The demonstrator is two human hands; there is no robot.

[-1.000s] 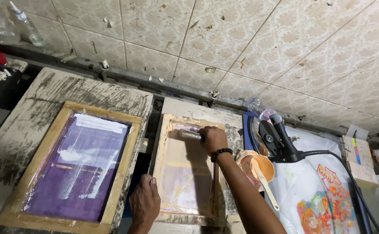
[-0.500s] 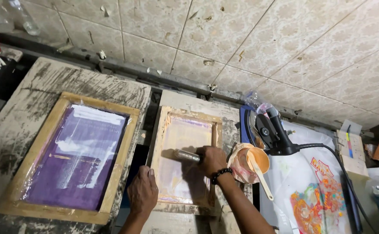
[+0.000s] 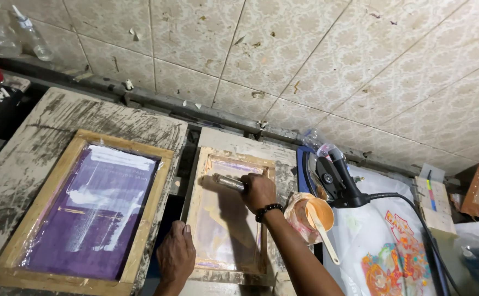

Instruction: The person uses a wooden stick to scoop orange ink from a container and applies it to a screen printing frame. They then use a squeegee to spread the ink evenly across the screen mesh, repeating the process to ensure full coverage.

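My right hand point(image 3: 258, 190) grips a squeegee point(image 3: 227, 182) lying across the upper part of a small wooden printing screen point(image 3: 217, 225) with a pale mesh. A black bead bracelet sits on that wrist. My left hand point(image 3: 176, 255) presses flat on the screen's lower left frame edge, holding it down. Both arms come in from the bottom of the view.
A larger wooden screen with purple mesh point(image 3: 89, 208) lies to the left on a stained board. Right of the small screen stand an orange ink cup with a spatula point(image 3: 315, 217), a black heat gun point(image 3: 338, 178) with cable, and a white printed cloth point(image 3: 393, 257). A tiled wall rises behind.
My right hand pulled the squeegee down the small screen, then pushed it back up toward the top. My left hand stayed on the frame.
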